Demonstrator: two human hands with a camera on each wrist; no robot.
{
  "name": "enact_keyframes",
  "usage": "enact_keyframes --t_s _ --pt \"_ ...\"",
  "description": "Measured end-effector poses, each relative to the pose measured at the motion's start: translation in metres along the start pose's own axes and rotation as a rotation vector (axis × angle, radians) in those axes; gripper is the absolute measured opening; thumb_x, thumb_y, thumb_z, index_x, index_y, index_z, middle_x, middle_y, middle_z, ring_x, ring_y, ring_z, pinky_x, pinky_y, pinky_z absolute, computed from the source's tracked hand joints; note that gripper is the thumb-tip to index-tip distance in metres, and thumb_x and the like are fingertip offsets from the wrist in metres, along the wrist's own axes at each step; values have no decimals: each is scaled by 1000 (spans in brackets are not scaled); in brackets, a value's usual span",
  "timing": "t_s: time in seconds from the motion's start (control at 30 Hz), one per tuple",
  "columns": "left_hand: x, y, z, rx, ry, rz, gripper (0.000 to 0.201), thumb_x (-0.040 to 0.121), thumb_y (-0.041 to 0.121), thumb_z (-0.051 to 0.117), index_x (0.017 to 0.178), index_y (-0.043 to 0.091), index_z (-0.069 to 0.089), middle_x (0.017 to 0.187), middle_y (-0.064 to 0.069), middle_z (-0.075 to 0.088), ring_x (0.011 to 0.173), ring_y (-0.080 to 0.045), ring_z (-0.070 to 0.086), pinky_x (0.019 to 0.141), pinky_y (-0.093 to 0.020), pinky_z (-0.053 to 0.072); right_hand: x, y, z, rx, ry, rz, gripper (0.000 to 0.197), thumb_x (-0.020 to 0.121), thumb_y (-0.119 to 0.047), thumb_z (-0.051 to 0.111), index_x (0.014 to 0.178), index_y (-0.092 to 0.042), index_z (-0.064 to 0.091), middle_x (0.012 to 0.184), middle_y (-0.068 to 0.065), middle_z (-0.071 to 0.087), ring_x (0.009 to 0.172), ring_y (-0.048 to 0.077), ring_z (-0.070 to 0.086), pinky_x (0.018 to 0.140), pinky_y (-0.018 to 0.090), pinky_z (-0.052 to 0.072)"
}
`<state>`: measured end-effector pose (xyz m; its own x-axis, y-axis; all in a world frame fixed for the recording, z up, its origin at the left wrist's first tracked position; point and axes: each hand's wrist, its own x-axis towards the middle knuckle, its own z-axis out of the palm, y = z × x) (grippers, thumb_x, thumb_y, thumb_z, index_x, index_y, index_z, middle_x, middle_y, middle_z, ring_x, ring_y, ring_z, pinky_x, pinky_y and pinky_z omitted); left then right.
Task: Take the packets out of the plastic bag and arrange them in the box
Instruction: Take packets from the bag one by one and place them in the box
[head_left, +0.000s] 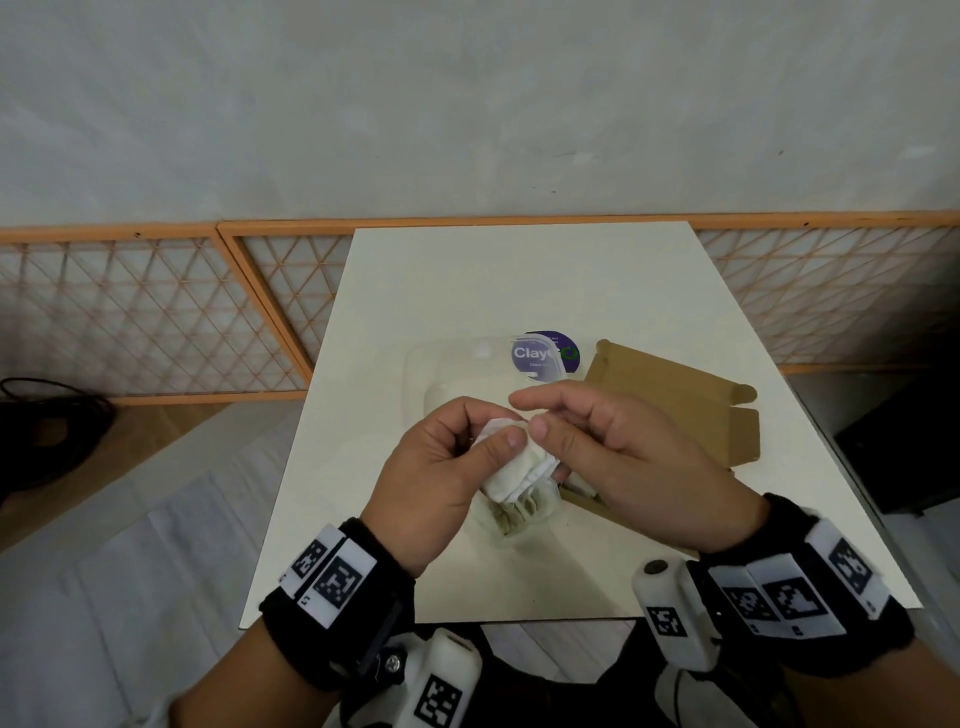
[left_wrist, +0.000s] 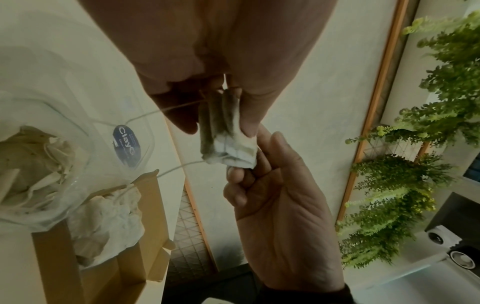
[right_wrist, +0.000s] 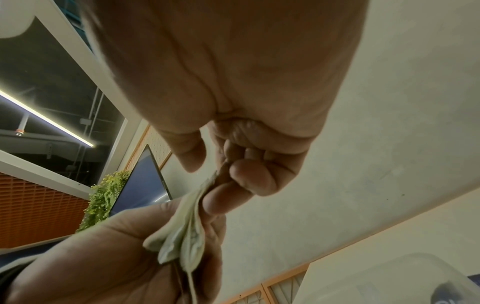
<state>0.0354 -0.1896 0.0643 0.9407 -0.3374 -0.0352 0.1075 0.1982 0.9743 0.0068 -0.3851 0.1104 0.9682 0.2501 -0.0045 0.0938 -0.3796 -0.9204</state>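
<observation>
While both hands hold a small bunch of packets (head_left: 519, 462) above the table (head_left: 519, 270), the step in hand looks like the sorting stage between the bag and the box: the bunch is out of the plastic bag (head_left: 457, 374) but not yet laid down. The left hand (head_left: 447, 467) grips the lower part of the bunch, thumb pressed across its front and fingers curled behind it. The right hand (head_left: 613, 447) pinches the top edge between thumb and forefinger, with the other fingers curled loosely toward the palm. In the left wrist view the packets (left_wrist: 226, 139) show as at least 2 flat white sachets pressed together, with thin strings trailing down toward the bag (left_wrist: 39, 164) and the box (left_wrist: 145, 226). How many are in the bunch I cannot tell.

The clear bag lies on the table just behind the hands, a round purple label (head_left: 545, 353) on it, and more packets sit inside. The brown cardboard box (head_left: 670, 405) stands open to the right, partly under the right hand, with some white packets (left_wrist: 109, 222) already in it.

The next move likely calls for peeling 1 packet free with the right hand, keeping the strings from tangling, and carrying it right and down into the box beside those already there. Both wrists are raised, palms turned toward each other, the hands meeting at the centre of the table
</observation>
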Motion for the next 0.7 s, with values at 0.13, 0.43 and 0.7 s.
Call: enact_keyframes --t_s 0.13,0.43,0.7 --pt "2 2 -1 -25 21 23 13 90 15 75 98 7 70 89 -5 73 80 -16 68 70 -24 54 1 3 3 56 -6 73 50 95 -37 70 140 -26 53 81 2 73 75 11 67 76 40 58" --pt "9 -3 7 59 20 70 19 86 21 76 100 9 69 88 -3 72 78 -17 65 69 -25 52 7 20 9 6 54 83 12 97 -14 69 90 -8 62 78 9 75 70 24 74 66 38 58" --pt "18 -26 -13 195 130 -52 15 91 10 76 104 8 71 81 10 72 72 -1 65 68 -14 51 2 24 -72 10 327 124 11 93 -14 74 88 -8 65 80 11 77 76 23 75 72 37 61"
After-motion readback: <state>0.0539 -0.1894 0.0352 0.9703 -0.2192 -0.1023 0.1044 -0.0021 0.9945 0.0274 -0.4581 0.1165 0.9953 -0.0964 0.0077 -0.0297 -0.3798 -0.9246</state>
